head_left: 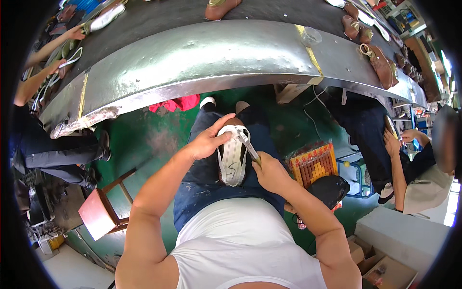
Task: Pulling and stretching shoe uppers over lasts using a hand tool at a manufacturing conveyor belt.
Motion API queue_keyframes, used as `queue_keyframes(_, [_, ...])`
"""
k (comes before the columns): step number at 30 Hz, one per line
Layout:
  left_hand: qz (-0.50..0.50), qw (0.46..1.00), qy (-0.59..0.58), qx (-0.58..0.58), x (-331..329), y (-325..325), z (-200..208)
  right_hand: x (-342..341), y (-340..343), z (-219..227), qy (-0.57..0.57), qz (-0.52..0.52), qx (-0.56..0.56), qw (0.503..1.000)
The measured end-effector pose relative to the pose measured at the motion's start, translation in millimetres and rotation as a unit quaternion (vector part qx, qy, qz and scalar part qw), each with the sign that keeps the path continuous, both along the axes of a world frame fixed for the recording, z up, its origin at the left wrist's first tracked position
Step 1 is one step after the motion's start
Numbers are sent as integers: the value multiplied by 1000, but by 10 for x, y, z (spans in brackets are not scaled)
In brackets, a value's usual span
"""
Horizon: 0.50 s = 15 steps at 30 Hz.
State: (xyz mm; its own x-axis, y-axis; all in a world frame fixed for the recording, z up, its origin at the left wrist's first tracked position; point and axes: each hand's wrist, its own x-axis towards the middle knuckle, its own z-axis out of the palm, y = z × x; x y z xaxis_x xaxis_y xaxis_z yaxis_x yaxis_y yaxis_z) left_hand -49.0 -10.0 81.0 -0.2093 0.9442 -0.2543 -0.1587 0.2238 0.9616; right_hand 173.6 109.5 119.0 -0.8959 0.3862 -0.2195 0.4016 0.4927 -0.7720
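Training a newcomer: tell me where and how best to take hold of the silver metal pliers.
The silver metal pliers are probably best gripped by the handle end, from the lower right: they slant that way, their head at the white-bottomed brown shoe, and the right hand closes there.

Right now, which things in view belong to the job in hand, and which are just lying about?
In use:
shoe, held by the left hand
metal hand tool, in the right hand

Lying about:
red cloth
clear container
beaded mat
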Motion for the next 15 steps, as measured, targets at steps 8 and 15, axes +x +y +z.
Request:
queue_keyframes(8, [128, 992, -20, 6, 143, -49, -69, 115, 180, 166, -103, 115, 29, 987])
queue_keyframes(15, [76, 997, 0, 26, 151, -86, 76, -81, -37, 332, 29, -39, -38, 998])
